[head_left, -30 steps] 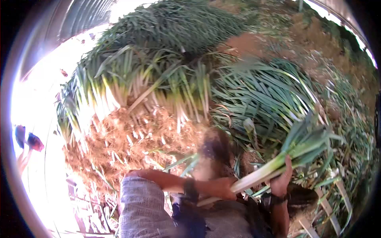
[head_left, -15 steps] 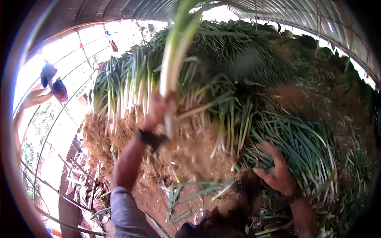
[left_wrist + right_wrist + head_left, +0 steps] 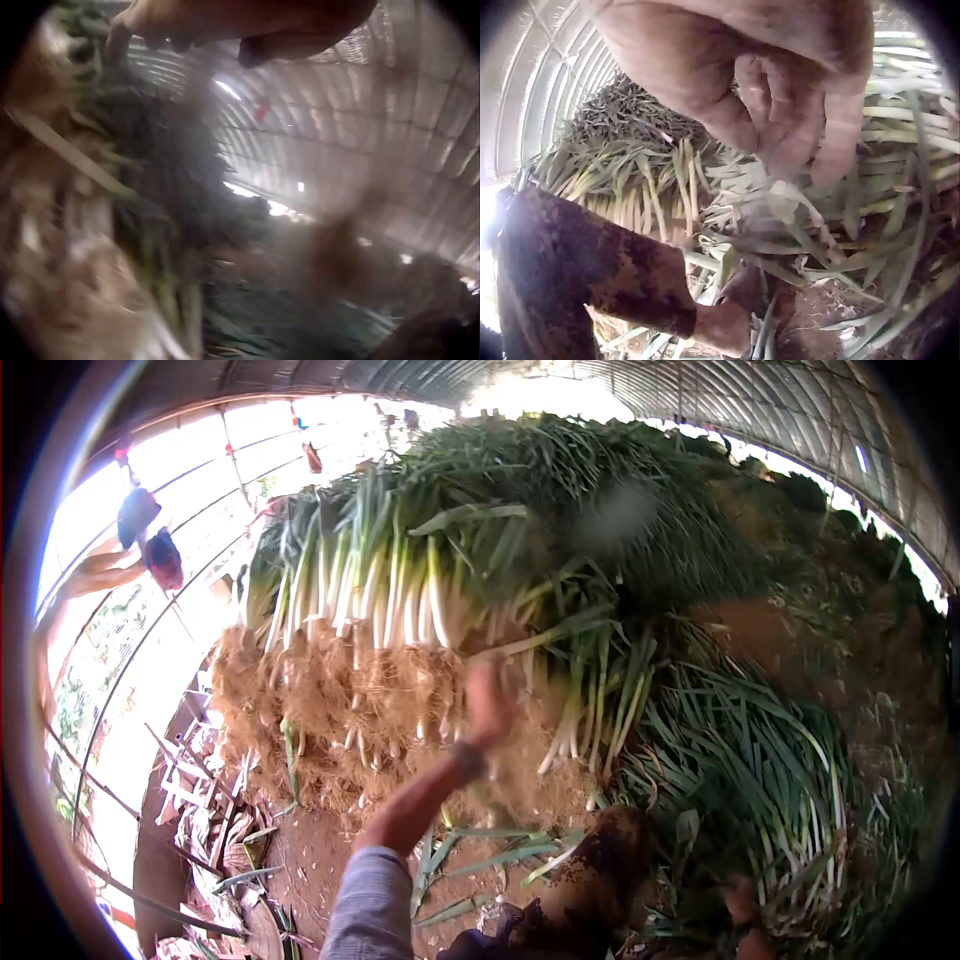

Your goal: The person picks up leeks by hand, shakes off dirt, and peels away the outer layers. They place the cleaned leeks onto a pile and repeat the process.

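Observation:
My left hand [image 3: 492,705], blurred in the head view, hangs over the brown root ends of the stacked leeks [image 3: 385,600] with nothing in it. In the left wrist view its fingers [image 3: 187,22] stretch loosely along the top edge. Low on the right of the head view, my right hand [image 3: 740,905] is beside a loose heap of leeks [image 3: 750,730]. Up close in the right wrist view, that hand [image 3: 765,82] has loosely bent fingers and holds nothing. Leek leaves and pale stalks [image 3: 907,112] lie under and beside it.
A mud-stained trouser leg [image 3: 600,860] stands between the stack and the heap. Cut leaves [image 3: 490,855] litter the soil floor. A larger leafy pile [image 3: 600,490] rises behind. The curved tunnel wall [image 3: 780,400] arches overhead, and thin bent poles [image 3: 110,710] line the left side.
A leek lay across both hands, then rose in my left hand toward the stack. That hand is now empty, farther right. My right hand has dropped lower, toward the loose heap. The head view has tilted up.

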A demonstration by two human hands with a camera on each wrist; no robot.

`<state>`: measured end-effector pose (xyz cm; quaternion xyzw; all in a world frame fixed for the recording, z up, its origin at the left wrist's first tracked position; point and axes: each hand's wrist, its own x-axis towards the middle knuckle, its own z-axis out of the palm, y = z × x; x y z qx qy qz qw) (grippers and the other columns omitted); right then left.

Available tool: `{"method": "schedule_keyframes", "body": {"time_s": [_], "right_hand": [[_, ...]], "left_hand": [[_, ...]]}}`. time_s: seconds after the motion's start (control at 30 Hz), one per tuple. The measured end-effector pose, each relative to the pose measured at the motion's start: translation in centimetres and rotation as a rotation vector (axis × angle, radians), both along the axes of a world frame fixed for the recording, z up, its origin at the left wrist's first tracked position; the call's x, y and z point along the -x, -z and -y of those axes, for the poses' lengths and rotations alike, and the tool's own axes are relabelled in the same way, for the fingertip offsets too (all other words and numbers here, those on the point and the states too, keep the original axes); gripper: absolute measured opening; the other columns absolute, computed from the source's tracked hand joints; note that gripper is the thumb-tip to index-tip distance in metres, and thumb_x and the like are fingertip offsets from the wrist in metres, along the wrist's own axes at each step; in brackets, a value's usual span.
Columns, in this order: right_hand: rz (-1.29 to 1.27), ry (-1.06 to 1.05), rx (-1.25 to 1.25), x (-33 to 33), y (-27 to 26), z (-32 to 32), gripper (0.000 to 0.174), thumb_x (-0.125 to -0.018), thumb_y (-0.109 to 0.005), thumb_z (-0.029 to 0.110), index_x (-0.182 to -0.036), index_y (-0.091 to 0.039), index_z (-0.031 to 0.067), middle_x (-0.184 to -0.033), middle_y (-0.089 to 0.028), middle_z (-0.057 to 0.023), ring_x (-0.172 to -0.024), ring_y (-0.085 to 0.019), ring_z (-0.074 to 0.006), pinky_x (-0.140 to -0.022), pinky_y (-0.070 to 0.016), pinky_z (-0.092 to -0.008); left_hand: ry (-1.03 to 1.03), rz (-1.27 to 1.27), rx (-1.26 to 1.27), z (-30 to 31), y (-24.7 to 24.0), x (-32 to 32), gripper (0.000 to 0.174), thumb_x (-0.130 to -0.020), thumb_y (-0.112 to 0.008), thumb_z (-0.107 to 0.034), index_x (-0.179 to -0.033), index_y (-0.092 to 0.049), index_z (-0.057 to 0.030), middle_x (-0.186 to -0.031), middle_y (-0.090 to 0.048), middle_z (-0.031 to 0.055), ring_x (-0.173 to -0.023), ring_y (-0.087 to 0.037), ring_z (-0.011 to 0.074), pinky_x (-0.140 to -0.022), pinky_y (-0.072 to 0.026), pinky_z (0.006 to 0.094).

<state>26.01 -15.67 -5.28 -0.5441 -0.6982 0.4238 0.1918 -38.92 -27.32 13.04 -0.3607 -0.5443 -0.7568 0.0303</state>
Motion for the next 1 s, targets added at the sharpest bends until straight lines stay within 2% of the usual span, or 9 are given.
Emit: {"method": "schedule_keyframes", "body": {"time_s": [0.1, 0.17, 0.2, 0.23, 0.4, 0.6, 0.67, 0.77, 1.0], "right_hand": [[-0.096, -0.068, -0.177, 2.8, -8.6, 4.1, 0.036, -0.083, -0.066, 0.023, -0.113, -0.066, 0.0035, -0.106, -0.068, -0.0137, -0.092, -0.065, -0.0279, -0.078, -0.0508, -0.0402], [0.234, -0.285, -0.47, -6.0, 2.4, 1.1, 0.023, -0.079, -0.068, 0.022, -0.091, -0.066, 0.0029, -0.071, -0.061, -0.013, -0.065, -0.057, -0.0251, -0.06, -0.0453, -0.0458], [0.186, -0.067, -0.456, -8.2, 6.8, 0.5, 0.02, -0.078, -0.069, 0.022, -0.086, -0.065, 0.0029, -0.063, -0.054, -0.0103, -0.057, -0.05, -0.0226, -0.054, -0.0399, -0.0463], [0.379, 0.079, -0.162, -5.9, 0.3, 1.7, 0.021, -0.081, -0.069, 0.022, -0.089, -0.065, 0.0027, -0.065, -0.058, -0.0106, -0.059, -0.054, -0.0256, -0.056, -0.0423, -0.0491], [0.271, 0.279, -0.001, -13.7, 0.5, -0.4, 0.013, -0.094, -0.056, 0.018, -0.094, -0.062, 0.0068, -0.068, -0.057, -0.0092, -0.061, -0.054, -0.028, -0.055, -0.0414, -0.0493], [0.381, 0.537, -0.224, -19.9, 1.2, -9.4, 0.014, -0.089, -0.059, 0.019, -0.095, -0.062, 0.0072, -0.075, -0.059, -0.0144, -0.067, -0.057, -0.0311, -0.064, -0.0442, -0.0493], [0.525, 0.522, -0.287, -21.6, 4.0, -12.7, 0.036, -0.084, -0.064, 0.021, -0.113, -0.055, 0.0029, -0.103, -0.057, -0.0217, -0.096, -0.055, -0.0364, -0.084, -0.0434, -0.0478], [0.613, 0.466, -0.195, -21.3, 2.9, -18.5, 0.064, -0.08, -0.066, 0.021, -0.134, -0.041, -0.0025, -0.128, -0.049, -0.0278, -0.12, -0.046, -0.0423, -0.103, -0.0377, -0.0467], [0.729, -0.046, -0.355, -18.2, 4.4, -24.3, 0.067, -0.074, -0.073, 0.024, -0.131, -0.044, 0.0044, -0.129, -0.05, -0.0217, -0.12, -0.047, -0.0392, -0.101, -0.0388, -0.0493]], "left_hand": [[-0.008, -0.52, 0.25, -2.9, -1.4, -14.2, 0.028, -0.094, -0.056, -0.014, -0.119, -0.055, -0.0024, -0.112, -0.059, 0.0108, -0.104, -0.055, 0.0212, -0.089, -0.0458, 0.0366], [0.469, 0.118, 0.274, -5.2, -3.2, -22.1, 0.028, -0.095, -0.058, -0.02, -0.116, -0.057, -0.0012, -0.108, -0.062, 0.009, -0.098, -0.059, 0.0199, -0.086, -0.048, 0.0347], [0.663, 0.17, 0.258, -6.2, -3.8, -25.2, 0.029, -0.095, -0.059, -0.022, -0.114, -0.058, -0.0004, -0.106, -0.063, 0.0096, -0.095, -0.06, 0.0189, -0.084, -0.0486, 0.0341], [0.831, 0.222, 0.232, -7.5, -4.3, -28.1, 0.029, -0.094, -0.06, -0.023, -0.112, -0.059, 0.0004, -0.105, -0.064, 0.0102, -0.092, -0.061, 0.0179, -0.082, -0.0492, 0.0335], [1.17, 0.497, 0.336, -9.9, -3.0, -39.1, 0.027, -0.094, -0.059, -0.023, -0.108, -0.062, 0.0001, -0.1, -0.065, 0.0096, -0.083, -0.061, 0.0152, -0.076, -0.0501, 0.0314], [1.456, 0.888, 0.768, -9.9, -0.2, -42.5, 0.023, -0.092, -0.061, -0.015, -0.108, -0.058, 0.002, -0.097, -0.064, 0.0119, -0.081, -0.063, 0.0193, -0.073, -0.0532, 0.0355], [1.46, 0.933, 0.854, -10.6, -0.5, -43.1, 0.028, -0.09, -0.063, -0.016, -0.109, -0.058, 0.0033, -0.095, -0.064, 0.0125, -0.082, -0.063, 0.0206, -0.073, -0.0533, 0.0356], [1.41, 0.865, 0.957, -11.4, 2.4, -43.7, 0.022, -0.095, -0.059, -0.016, -0.112, -0.057, -0.0019, -0.094, -0.063, 0.0099, -0.08, -0.058, 0.017, -0.076, -0.0474, 0.0322], [1.448, 0.947, 1.146, -13.8, 0.4, -44.6, 0.019, -0.095, -0.057, -0.007, -0.111, -0.058, 0.0002, -0.096, -0.064, 0.0096, -0.086, -0.061, 0.0168, -0.079, -0.0487, 0.0309]]}}
